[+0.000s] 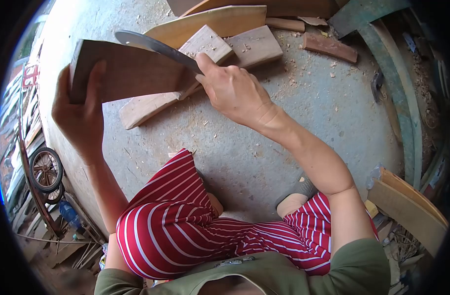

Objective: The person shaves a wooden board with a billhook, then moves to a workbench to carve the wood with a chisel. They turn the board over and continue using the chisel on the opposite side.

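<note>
My left hand (82, 108) is closed around the left end of a brown wooden board (136, 71), holding it tilted up over the floor. In my right hand (237, 91) is a large knife (158, 46) with a long dark blade and rounded tip. Its blade points up and left along the board's top edge, overlapping it in this view. The handle is mostly hidden inside my fist. Beneath the board lie wooden blocks (151, 105), one of them at an angle. Another block (254, 46) with chips on it rests behind my right hand.
Wood chips are scattered over the concrete floor (303, 132). A curved pale board (210, 22) and a reddish wood piece (330, 47) lie at the far side. Greenish planks (394, 88) stand right. Small wheels (45, 169) and a blue bottle (70, 215) are at left.
</note>
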A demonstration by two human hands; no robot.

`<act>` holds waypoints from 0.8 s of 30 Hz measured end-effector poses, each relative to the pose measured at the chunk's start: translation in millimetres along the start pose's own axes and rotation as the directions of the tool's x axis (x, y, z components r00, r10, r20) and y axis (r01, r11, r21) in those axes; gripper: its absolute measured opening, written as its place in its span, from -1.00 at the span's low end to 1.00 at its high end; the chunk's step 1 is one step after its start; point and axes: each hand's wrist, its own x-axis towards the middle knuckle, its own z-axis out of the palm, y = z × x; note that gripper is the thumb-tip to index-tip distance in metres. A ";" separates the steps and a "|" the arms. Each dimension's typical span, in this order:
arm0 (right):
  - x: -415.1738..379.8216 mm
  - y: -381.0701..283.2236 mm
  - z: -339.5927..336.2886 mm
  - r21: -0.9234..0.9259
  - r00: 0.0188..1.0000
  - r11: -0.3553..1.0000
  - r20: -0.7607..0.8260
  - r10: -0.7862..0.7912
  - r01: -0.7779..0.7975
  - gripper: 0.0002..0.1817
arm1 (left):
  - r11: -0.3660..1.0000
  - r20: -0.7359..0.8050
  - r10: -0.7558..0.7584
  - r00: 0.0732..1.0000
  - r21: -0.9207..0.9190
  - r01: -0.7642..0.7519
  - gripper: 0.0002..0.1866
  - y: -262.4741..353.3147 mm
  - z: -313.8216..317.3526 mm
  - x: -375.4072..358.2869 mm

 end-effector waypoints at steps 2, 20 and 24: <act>-5.6 2.5 7.8 0.007 1.000 1.000 0.003 0.012 -0.012 -0.74 | 0.999 0.037 -0.040 0.999 -0.034 0.041 -0.71 -3.7 -1.4 -2.9; 10.8 8.3 7.3 -0.087 0.998 0.996 0.046 0.041 -0.036 -0.75 | 0.999 0.023 -0.003 1.000 0.046 0.002 -0.70 -9.4 -4.1 10.0; 8.1 -10.1 -8.9 -0.017 0.997 0.997 -0.030 -0.078 0.077 -0.77 | 0.999 0.049 -0.053 0.997 -0.005 0.053 -0.71 -5.3 -0.6 5.6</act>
